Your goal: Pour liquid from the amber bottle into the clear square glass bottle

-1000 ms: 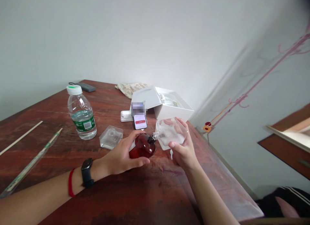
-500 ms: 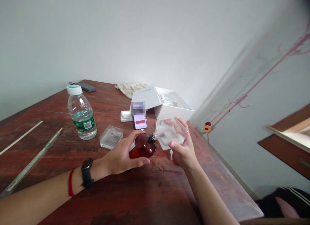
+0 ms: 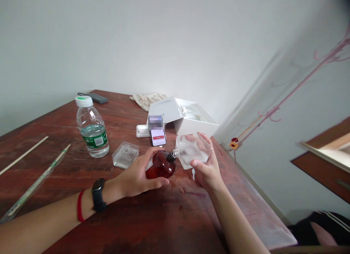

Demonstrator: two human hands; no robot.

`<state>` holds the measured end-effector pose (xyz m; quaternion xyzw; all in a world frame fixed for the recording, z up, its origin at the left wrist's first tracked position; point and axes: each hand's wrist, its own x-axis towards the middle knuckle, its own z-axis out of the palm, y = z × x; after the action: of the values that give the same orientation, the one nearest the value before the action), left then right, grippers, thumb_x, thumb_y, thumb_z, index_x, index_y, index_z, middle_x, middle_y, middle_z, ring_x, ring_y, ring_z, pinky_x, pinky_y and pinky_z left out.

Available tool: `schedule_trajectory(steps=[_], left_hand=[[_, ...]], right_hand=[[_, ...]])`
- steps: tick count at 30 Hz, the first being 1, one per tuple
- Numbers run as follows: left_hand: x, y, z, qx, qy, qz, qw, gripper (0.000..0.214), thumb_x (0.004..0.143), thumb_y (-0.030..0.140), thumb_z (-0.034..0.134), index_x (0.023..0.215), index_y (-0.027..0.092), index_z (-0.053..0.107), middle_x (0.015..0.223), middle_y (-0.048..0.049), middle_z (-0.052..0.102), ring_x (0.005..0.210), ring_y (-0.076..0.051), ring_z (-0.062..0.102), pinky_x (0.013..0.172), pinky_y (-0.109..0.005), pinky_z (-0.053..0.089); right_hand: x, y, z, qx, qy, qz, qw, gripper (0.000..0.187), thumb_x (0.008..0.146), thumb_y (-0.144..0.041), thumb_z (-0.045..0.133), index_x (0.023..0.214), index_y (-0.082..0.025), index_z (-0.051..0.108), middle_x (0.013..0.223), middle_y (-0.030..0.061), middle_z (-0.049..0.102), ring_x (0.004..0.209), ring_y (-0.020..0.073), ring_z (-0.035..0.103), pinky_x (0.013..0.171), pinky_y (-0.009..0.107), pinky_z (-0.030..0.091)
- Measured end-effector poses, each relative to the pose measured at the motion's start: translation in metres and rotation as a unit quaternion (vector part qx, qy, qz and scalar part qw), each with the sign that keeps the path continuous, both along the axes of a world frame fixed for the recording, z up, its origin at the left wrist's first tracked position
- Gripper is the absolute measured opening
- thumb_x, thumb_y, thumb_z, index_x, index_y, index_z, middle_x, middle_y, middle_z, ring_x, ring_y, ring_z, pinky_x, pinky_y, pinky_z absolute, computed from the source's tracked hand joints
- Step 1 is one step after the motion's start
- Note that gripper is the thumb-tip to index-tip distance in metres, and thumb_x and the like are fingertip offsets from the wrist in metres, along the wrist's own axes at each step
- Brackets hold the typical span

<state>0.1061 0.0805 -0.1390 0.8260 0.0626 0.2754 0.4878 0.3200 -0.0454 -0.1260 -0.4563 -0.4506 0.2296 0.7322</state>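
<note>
1. Left hand [image 3: 136,179], watch and red band at the wrist, fingers [image 3: 157,182] closed around a round dark-red glass bottle [image 3: 161,166], held low over the wooden table [image 3: 164,217]; contact with the wood not clear.
2. Right hand [image 3: 207,172], fingers [image 3: 198,163] wrapped about a clear square glass bottle [image 3: 193,150], tipped neck-first against the red bottle's top.
3. No shift from the second before: same grips, same tilt, bottles neck to neck near the table's right edge.
4. Behind: capped water bottle [image 3: 92,128], flat clear glass piece [image 3: 125,154], lit phone [image 3: 158,137], open white box [image 3: 188,124].
</note>
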Motion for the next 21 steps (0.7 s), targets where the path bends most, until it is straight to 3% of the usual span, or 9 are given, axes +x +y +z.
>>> schedule_trajectory(steps=[21], left_hand=[[0.0006,0.0005,-0.0005,0.005,0.006,0.007,1.000,0.075,0.087,0.052,0.082,0.144,0.022,0.044,0.134,-0.0134,0.069,0.119,-0.034,0.069,0.109,-0.049,0.051]], right_hand=[[-0.0001,-0.0011,0.0000,-0.004,-0.005,-0.006,1.000,0.087,0.065,-0.049,0.098,0.140,-0.037,0.055,0.135,0.0068,0.072,0.132,0.0378,0.064,0.109,0.059,0.053]])
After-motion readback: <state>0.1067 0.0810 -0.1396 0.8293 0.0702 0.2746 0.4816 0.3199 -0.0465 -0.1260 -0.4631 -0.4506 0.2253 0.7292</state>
